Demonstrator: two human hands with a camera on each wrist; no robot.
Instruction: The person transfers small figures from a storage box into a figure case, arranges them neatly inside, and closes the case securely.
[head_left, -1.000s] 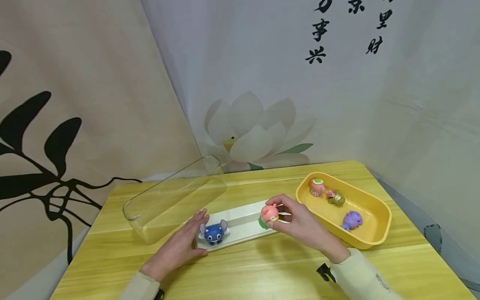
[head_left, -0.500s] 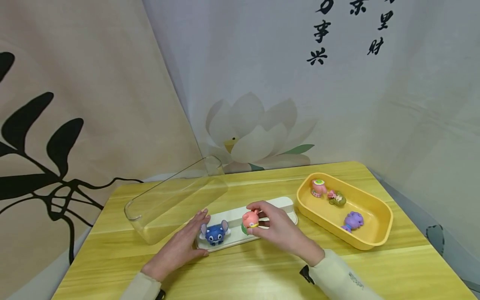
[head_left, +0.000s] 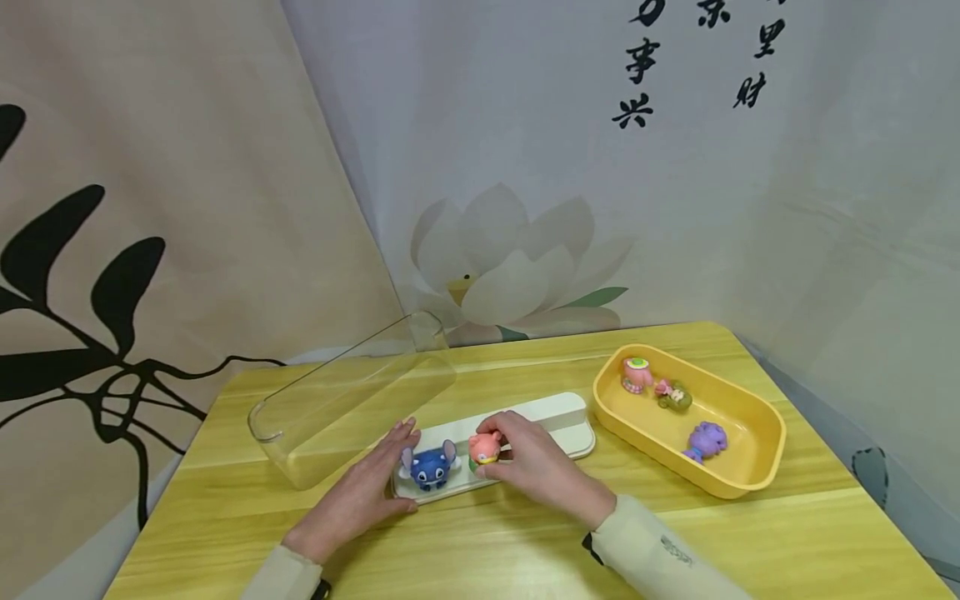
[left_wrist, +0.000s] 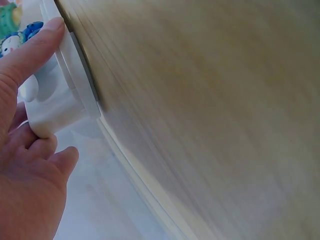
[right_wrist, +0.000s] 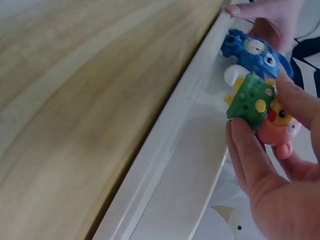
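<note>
A long white display base (head_left: 567, 408) with a raised step along its back lies on the table. My left hand (head_left: 360, 504) grips its left end, thumb on the front edge and fingers curled at the end in the left wrist view. Beside that hand a blue big-eared figurine (head_left: 430, 471) stands on the base. My right hand (head_left: 551, 469) pinches a small pink figurine (head_left: 483, 447) with a green lower part, just right of the blue one. In the right wrist view its green part (right_wrist: 250, 100) is at the base; whether it touches is unclear.
Behind the left hand lies a clear plastic cover (head_left: 348, 408). At right sits a yellow tray (head_left: 757, 442) holding a pink figurine (head_left: 637, 377), an olive-green one (head_left: 677, 398) and a purple one (head_left: 707, 440). A curtain (head_left: 675, 208) hangs behind the table.
My right hand has carried the pink figurine leftward along the base, closer to the blue one, exposing the base's right end. My left hand stays in place.
</note>
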